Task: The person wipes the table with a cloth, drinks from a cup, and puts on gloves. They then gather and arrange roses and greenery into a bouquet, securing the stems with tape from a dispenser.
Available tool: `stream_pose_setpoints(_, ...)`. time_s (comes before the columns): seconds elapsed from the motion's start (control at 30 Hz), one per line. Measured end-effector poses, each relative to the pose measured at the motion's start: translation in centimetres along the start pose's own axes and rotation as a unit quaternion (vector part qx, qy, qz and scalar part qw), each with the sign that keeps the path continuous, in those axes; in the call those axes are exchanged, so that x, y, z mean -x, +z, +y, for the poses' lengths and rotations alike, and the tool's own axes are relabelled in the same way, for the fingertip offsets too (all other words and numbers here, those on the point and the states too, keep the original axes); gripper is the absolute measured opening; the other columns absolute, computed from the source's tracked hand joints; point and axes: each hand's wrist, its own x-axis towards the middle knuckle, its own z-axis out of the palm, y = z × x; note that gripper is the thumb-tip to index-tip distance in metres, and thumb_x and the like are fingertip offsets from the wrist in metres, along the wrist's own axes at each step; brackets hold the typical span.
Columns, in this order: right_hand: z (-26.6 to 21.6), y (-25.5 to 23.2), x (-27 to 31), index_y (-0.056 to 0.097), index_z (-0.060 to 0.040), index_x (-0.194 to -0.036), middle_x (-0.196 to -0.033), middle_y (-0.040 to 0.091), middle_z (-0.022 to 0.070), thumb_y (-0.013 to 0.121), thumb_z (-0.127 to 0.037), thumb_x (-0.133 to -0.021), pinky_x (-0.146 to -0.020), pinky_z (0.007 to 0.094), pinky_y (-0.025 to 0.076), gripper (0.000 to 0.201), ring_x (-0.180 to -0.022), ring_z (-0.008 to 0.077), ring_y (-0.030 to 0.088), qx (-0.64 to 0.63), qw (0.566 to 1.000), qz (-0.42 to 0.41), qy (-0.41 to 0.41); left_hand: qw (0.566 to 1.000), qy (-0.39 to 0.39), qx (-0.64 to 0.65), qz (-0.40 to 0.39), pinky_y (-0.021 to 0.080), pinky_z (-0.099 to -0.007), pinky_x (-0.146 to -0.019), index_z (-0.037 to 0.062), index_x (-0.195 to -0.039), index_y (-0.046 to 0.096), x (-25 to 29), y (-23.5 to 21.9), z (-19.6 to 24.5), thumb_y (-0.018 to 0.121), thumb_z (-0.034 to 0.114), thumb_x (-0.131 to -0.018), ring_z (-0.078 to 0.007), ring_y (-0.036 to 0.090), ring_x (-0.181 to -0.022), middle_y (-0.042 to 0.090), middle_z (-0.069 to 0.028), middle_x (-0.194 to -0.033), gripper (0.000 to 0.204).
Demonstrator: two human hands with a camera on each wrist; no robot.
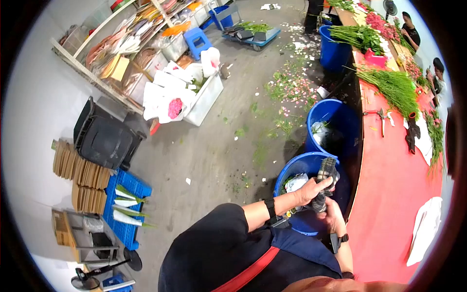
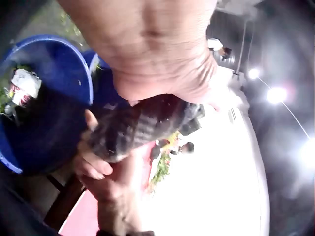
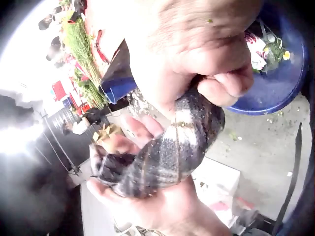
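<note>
A dark plaid cloth (image 1: 327,170), bunched into a thick roll, is held between both hands over a blue bin (image 1: 278,182). The left hand (image 1: 307,191) grips its upper part in the head view; in the right wrist view the cloth (image 3: 165,155) lies across the left palm (image 3: 170,206), with fingers and thumb around it. Lower down, the right hand (image 1: 333,214) holds the other end, its fingers (image 3: 224,88) curled round the cloth. The left wrist view shows the left hand (image 2: 157,54) above the cloth (image 2: 140,125) and the right hand (image 2: 103,179) below.
A second blue bin (image 1: 316,114) adjoins the first. Along the right runs a red-covered table (image 1: 389,194) with green stems (image 1: 389,85), red-handled pliers (image 1: 381,117) and white cloth (image 1: 425,228). Plant scraps litter the floor. At left stand a black chair (image 1: 104,141) and blue pallet (image 1: 129,233).
</note>
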Motion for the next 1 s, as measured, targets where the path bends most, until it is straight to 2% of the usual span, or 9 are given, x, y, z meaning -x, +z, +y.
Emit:
stream_pose_setpoints(0.2,0.2,3.8,1.6,0.056,-0.0035,-0.104,-0.099,0.058,0.0014,0.061,-0.007,-0.090,-0.081,0.0258,0.046,0.015,-0.090,0.0093,0.055,0.065,0.946,0.099,-0.302,0.962,-0.096,0.222,0.124,0.056,-0.0411,-0.073,0.0041,-0.113,0.060,-1.8,1.1,0.5,0.051,0.026,-0.095,-0.0254,0.066,-0.081,0.068,-0.0130,-0.099,0.030)
stream_pose_setpoints(0.37,0.8,4.9,4.9,0.054,-0.0009,-0.117,-0.102,0.058,0.0053,0.061,-0.010,-0.091,-0.083,0.0266,0.046,0.028,-0.092,0.0135,0.056,0.275,0.795,0.222,-0.493,0.937,-0.084,0.289,0.177,0.055,-0.0402,-0.069,0.0043,-0.099,0.063,-4.2,-0.7,0.4,0.054,0.033,-0.096,-0.0238,0.064,-0.076,0.066,-0.0102,-0.087,0.030)
stream_pose_setpoints(0.5,-0.9,7.8,9.8,0.028,-0.0030,-0.142,-0.130,0.044,0.0225,0.075,-0.007,-0.071,-0.090,0.0366,0.049,0.086,-0.103,0.0383,0.058,0.565,0.583,0.076,-0.579,0.924,-0.095,0.253,0.270,0.054,-0.0386,-0.059,0.0060,-0.081,0.054,-5.2,-0.6,1.5,0.056,0.052,-0.092,-0.0245,0.061,-0.062,0.060,-0.0091,-0.069,0.047)
stream_pose_setpoints(0.53,-0.4,6.8,9.5,0.035,-0.0074,-0.141,-0.125,0.045,0.0259,0.073,-0.006,-0.071,-0.092,0.0435,0.048,0.080,-0.100,0.0453,0.057,0.609,0.594,0.098,-0.516,0.928,-0.097,0.228,0.278,0.053,-0.0378,-0.057,0.0064,-0.079,0.053,-5.3,-0.3,1.3,0.054,0.054,-0.092,-0.0242,0.060,-0.060,0.059,-0.0088,-0.068,0.049)
stream_pose_setpoints(0.57,-0.8,6.0,10.2,0.047,-0.0152,-0.135,-0.117,0.049,0.0221,0.071,-0.007,-0.070,-0.085,0.0442,0.049,0.070,-0.094,0.0386,0.059,0.678,0.594,0.124,-0.415,0.932,-0.098,0.204,0.284,0.052,-0.0370,-0.055,0.0069,-0.077,0.052,-5.5,0.1,1.1,0.053,0.056,-0.092,-0.0239,0.058,-0.058,0.059,-0.0085,-0.067,0.051)
stream_pose_setpoints(0.67,-4.6,7.8,12.7,0.062,-0.0240,-0.120,-0.105,0.054,0.0142,0.063,-0.015,-0.069,-0.081,0.0395,0.043,0.052,-0.091,0.0277,0.056,0.708,0.309,0.199,-0.603,0.927,-0.157,0.147,0.308,0.050,-0.0347,-0.054,0.0095,-0.077,0.053,-4.3,2.8,1.7,0.040,0.069,-0.090,-0.0203,0.055,-0.057,0.057,-0.0048,-0.066,0.062)
stream_pose_setpoints(0.83,-5.7,8.6,13.4,0.066,-0.0186,-0.106,-0.115,0.058,0.0045,0.060,-0.019,-0.074,-0.108,0.0539,0.031,0.033,-0.114,0.0257,0.053,0.719,0.214,-0.040,-0.660,0.934,-0.246,0.219,0.136,0.051,-0.0382,-0.059,0.0067,-0.076,0.054,-3.6,4.3,0.5,0.039,0.065,-0.092,-0.0245,0.057,-0.060,0.057,-0.0075,-0.067,0.062)
stream_pose_setpoints(0.9,-5.5,7.8,12.9,0.065,-0.0135,-0.098,-0.106,0.062,0.0049,0.065,-0.013,-0.071,-0.107,0.0531,0.033,0.027,-0.107,0.0243,0.058,0.696,0.281,-0.061,-0.658,0.926,-0.230,0.254,0.161,0.054,-0.0399,-0.069,0.0015,-0.086,0.058,-3.4,4.9,1.2,0.044,0.046,-0.091,-0.0276,0.061,-0.069,0.061,-0.0112,-0.075,0.046)
stream_pose_setpoints(1.0,-5.1,7.0,13.2,0.060,-0.0081,-0.090,-0.093,0.061,0.0071,0.072,0.005,-0.069,-0.102,0.0476,0.040,0.027,-0.090,0.0237,0.062,0.440,0.589,0.053,-0.676,0.940,-0.152,0.288,0.099,0.052,-0.0451,-0.084,-0.0027,-0.102,0.059,-4.1,4.2,1.9,0.046,0.028,-0.085,-0.0301,0.062,-0.086,0.066,-0.0138,-0.098,0.038)
